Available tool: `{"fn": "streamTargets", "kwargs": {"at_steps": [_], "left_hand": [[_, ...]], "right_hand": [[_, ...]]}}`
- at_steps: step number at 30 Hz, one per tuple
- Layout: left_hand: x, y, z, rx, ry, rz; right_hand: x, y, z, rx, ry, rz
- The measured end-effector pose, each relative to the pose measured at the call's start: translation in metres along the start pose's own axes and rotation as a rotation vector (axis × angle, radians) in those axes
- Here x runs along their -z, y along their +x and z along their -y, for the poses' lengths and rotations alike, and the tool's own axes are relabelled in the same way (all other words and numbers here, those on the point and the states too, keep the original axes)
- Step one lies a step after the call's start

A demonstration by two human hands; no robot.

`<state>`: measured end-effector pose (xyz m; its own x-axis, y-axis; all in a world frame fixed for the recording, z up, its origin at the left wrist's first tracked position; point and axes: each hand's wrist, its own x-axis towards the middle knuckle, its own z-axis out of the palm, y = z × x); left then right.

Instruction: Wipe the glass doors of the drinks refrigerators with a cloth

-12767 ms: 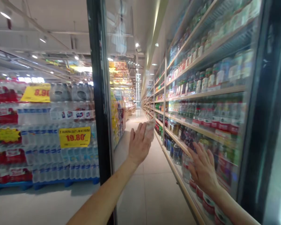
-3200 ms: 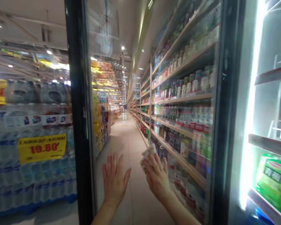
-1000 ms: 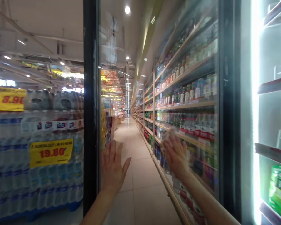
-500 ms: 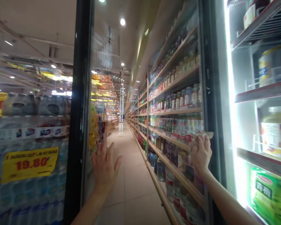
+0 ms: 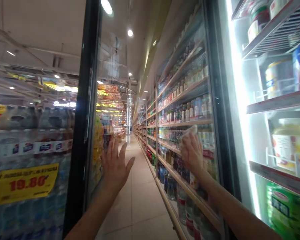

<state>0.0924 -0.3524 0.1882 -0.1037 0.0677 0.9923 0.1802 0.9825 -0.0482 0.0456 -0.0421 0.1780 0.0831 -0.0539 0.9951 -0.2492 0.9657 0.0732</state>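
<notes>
In front of me stands an open cooler door with a glass pane (image 5: 140,180) in a black frame (image 5: 83,100). My left hand (image 5: 116,163) is spread, palm toward the glass, on the pane's left part; whether it presses the glass I cannot tell. A pale cloth (image 5: 192,130) is bunched under my right hand (image 5: 192,150), whose fingers curl over it against the right part of the pane. Much of the cloth is hidden by the fingers. Shelves of bottles (image 5: 190,111) show in the glass behind the right hand.
At right is the lit cooler, with wire shelves (image 5: 277,103), a juice bottle (image 5: 282,143) and a green package (image 5: 285,210). Stacked packs of bottled water (image 5: 35,133) with a yellow price sign (image 5: 25,183) stand at left. A tiled aisle floor (image 5: 120,230) shows through the pane.
My right hand has moved left with the cloth, away from the frame's right side toward the middle of the glass. My left hand stays spread, slightly further right. The view has shifted a little.
</notes>
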Motion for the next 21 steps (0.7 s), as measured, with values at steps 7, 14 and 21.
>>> {"fn": "streamTargets", "kwargs": {"at_steps": [7, 14, 21], "left_hand": [[0.001, 0.01, 0.001, -0.026, -0.025, -0.005], [-0.001, 0.025, 0.002, -0.047, 0.003, -0.042], [0.003, 0.053, 0.007, -0.138, 0.038, 0.012]], "right_hand": [[0.007, 0.02, -0.032, -0.137, -0.057, -0.046], [0.0, 0.052, -0.011, 0.15, -0.002, 0.079], [-0.011, 0.076, 0.002, -0.227, -0.108, -0.091]]}}
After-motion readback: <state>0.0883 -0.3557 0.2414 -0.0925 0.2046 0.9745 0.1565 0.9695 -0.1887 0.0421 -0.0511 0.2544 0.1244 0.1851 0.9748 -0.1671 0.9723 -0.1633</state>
